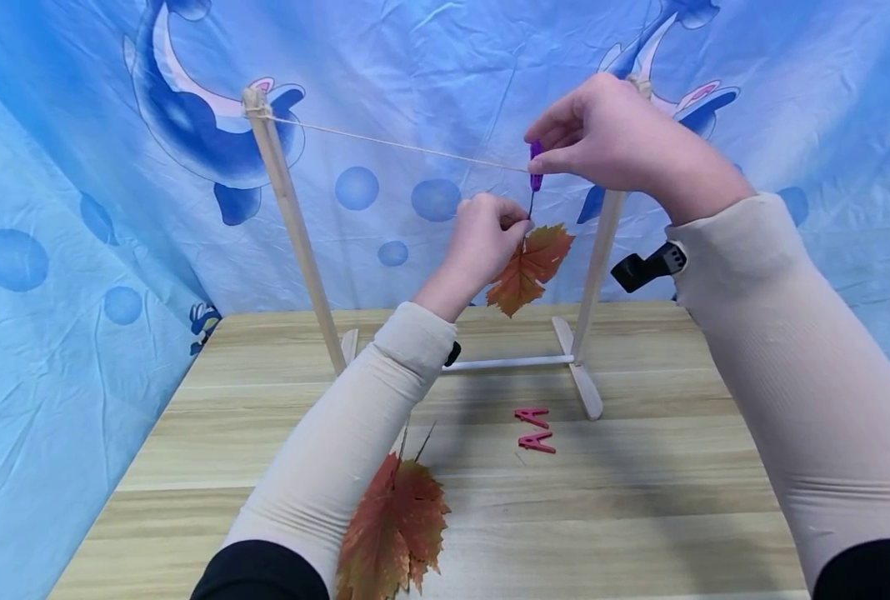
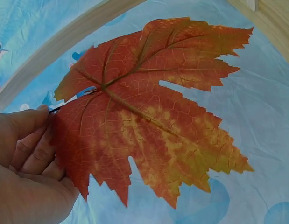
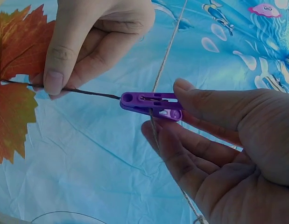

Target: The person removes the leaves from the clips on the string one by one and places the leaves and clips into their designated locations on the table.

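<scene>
My left hand (image 1: 486, 229) pinches the dark stem (image 3: 90, 92) of an orange-red leaf (image 2: 149, 107) between thumb and fingers. The leaf hangs below that hand in the head view. Above it, my right hand (image 1: 602, 137) holds a purple clothespin (image 3: 135, 99) by its handle end, thumb on one side and fingers on the other. The stem's tip meets the far end of the clothespin. A thin string (image 1: 415, 150) crosses at the clothespin, partly hidden by it.
Two wooden posts (image 1: 295, 225) hold up the string, joined low by a white rod (image 1: 512, 362). Two pink clothespins (image 1: 537, 442) lie on the wooden table (image 1: 640, 483). More leaves (image 1: 396, 525) lie at the front, partly under the left sleeve. A blue patterned cloth (image 1: 430, 75) hangs behind.
</scene>
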A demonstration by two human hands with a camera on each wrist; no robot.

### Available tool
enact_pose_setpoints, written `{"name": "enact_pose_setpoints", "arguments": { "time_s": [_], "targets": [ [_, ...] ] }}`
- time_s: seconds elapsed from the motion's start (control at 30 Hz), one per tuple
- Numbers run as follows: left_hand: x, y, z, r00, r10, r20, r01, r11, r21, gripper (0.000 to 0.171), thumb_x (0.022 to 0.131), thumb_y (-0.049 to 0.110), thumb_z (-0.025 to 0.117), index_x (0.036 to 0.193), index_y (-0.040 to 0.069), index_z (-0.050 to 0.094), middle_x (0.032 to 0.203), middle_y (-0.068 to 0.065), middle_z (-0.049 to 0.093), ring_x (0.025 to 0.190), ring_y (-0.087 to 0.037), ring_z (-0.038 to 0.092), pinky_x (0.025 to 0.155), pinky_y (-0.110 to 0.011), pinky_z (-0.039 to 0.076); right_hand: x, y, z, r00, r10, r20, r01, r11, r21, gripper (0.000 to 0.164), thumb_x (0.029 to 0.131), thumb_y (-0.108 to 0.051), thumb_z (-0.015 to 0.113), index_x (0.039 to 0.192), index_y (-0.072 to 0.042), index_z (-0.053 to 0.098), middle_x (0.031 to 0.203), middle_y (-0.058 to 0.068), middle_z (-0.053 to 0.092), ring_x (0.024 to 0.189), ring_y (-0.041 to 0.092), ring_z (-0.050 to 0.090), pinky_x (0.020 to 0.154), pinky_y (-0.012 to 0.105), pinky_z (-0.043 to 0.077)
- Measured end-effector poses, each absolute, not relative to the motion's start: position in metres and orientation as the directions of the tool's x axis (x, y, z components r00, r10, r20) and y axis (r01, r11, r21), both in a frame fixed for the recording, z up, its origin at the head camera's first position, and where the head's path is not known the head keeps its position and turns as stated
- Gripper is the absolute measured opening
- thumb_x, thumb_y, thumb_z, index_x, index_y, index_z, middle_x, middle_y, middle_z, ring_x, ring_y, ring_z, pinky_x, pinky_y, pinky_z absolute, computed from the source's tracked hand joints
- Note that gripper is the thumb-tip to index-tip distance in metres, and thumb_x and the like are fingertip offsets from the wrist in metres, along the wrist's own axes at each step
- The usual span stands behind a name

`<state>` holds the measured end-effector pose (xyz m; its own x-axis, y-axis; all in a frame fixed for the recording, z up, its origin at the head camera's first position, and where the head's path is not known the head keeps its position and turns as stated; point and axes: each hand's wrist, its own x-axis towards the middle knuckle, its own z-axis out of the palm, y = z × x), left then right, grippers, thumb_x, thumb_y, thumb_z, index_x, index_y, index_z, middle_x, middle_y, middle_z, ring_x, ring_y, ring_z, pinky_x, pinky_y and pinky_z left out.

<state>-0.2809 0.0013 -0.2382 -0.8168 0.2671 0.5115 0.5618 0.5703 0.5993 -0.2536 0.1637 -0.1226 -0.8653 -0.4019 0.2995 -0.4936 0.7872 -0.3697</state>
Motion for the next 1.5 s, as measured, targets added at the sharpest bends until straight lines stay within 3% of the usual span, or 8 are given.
{"name": "enact_pose_setpoints", "arguments": {
  "time_s": [0.2,0.6,0.83,1.17,1.5],
  "targets": [
    [-0.283,-0.002,-0.239,-0.803,0.268,0.532,0.578,0.569,0.585,0.013,0.097,0.012,0.072,0.097,0.004,0.082,0.090,-0.002,0.075,0.083,-0.013,0.065,0.077,-0.024,0.051,-0.254,0.164,-0.120,-0.874,-0.392,0.288,-0.479,0.798,-0.366,0.040,0.098,-0.026,0.071,0.131,-0.005,0.069,0.115,0.016,0.071,0.108,0.029,0.067,0.095,0.048,0.051],
    [-0.280,-0.002,-0.237,-0.820,0.273,0.503,0.555,0.594,0.582,0.012,0.098,0.013,0.071,0.096,0.008,0.082,0.090,0.000,0.075,0.085,-0.011,0.065,0.078,-0.023,0.051,-0.254,0.169,-0.122,-0.865,-0.354,0.355,-0.473,0.810,-0.346,0.035,0.098,-0.034,0.070,0.125,-0.012,0.075,0.112,0.008,0.074,0.105,0.023,0.063,0.086,0.041,0.052],
    [-0.279,-0.001,-0.237,-0.832,0.275,0.481,0.540,0.596,0.594,0.014,0.099,0.015,0.070,0.095,0.008,0.081,0.087,0.002,0.074,0.080,-0.010,0.064,0.073,-0.024,0.051,-0.258,0.169,-0.120,-0.858,-0.270,0.438,-0.441,0.823,-0.357,0.035,0.098,-0.037,0.068,0.122,-0.014,0.076,0.114,0.007,0.074,0.108,0.020,0.056,0.079,0.030,0.051],
    [-0.276,-0.005,-0.236,-0.837,0.292,0.463,0.538,0.594,0.598,0.014,0.099,0.014,0.069,0.092,0.009,0.080,0.087,0.000,0.073,0.079,-0.011,0.062,0.073,-0.025,0.051,-0.260,0.171,-0.111,-0.851,-0.199,0.487,-0.423,0.808,-0.409,0.037,0.095,-0.041,0.068,0.122,-0.017,0.077,0.117,0.005,0.073,0.106,0.019,0.063,0.085,0.027,0.053],
    [-0.273,-0.012,-0.236,-0.840,0.312,0.443,0.534,0.615,0.580,0.012,0.098,0.011,0.070,0.091,0.008,0.080,0.081,0.001,0.072,0.083,-0.013,0.062,0.075,-0.026,0.050,-0.260,0.173,-0.108,-0.831,-0.161,0.532,-0.428,0.796,-0.428,0.039,0.096,-0.042,0.066,0.123,-0.017,0.076,0.120,0.006,0.072,0.102,0.016,0.058,0.089,0.026,0.052]
  ]
}}
